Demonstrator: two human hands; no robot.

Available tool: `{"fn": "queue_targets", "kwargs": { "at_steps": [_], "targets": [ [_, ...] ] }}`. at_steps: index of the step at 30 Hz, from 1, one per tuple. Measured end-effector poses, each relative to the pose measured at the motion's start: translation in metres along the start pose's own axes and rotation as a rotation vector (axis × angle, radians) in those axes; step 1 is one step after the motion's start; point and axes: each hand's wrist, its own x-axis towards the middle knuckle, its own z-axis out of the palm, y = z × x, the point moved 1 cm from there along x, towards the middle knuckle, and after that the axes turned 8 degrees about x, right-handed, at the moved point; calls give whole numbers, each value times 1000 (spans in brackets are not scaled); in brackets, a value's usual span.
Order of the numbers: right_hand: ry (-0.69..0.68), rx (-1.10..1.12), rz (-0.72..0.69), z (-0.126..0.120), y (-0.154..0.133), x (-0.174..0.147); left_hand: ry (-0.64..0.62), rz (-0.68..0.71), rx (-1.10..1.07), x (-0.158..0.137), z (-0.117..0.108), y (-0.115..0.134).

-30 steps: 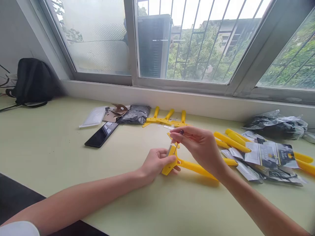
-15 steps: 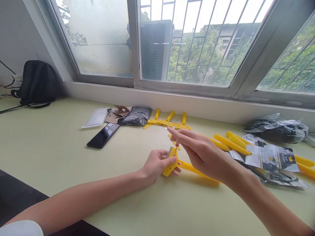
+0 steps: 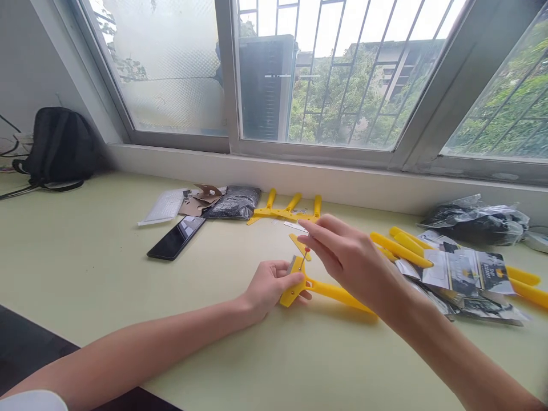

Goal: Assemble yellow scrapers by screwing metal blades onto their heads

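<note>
My left hand (image 3: 274, 287) is closed round the head of a yellow scraper (image 3: 338, 294), its thumb on top near a screw. The scraper's long handle runs right, under my right forearm. Between the fingers of my right hand (image 3: 346, 251) is a small screwdriver (image 3: 305, 257) with a red collar; its thin shaft slants down to the scraper head. Most of the screwdriver's handle is hidden by the fingers. Just behind the head lies a loose yellow blade cover (image 3: 299, 246), partly behind the right hand.
Several yellow scrapers (image 3: 293, 204) lie near the sill, beside a black plastic bag (image 3: 237, 202). A phone (image 3: 176, 237) lies at left. More yellow handles (image 3: 402, 250) and printed packets (image 3: 464, 274) are at right. A backpack (image 3: 62, 145) stands far left.
My right hand's fingers have shifted on the screwdriver and lifted slightly, showing more of its red part. The left hand keeps its hold. The whole view has moved a little.
</note>
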Motion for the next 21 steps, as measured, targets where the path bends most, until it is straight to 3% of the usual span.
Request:
{"fn": "queue_targets", "kwargs": {
  "at_steps": [4, 10, 14, 17, 21],
  "targets": [
    [-99, 172, -14, -3, -6, 2, 3, -3, 8, 0, -1, 0],
    [41, 414, 325, 0, -7, 2, -2, 0, -9, 0, 0, 0],
    [74, 602, 448, 7, -3, 2, 13, -16, -17, 0, 1, 1],
    [6, 678, 433, 4, -1, 1, 5, -9, -18, 0, 1, 1],
    [-195, 751, 423, -9, -3, 0, 1, -8, -18, 0, 0, 1]
  ]
}}
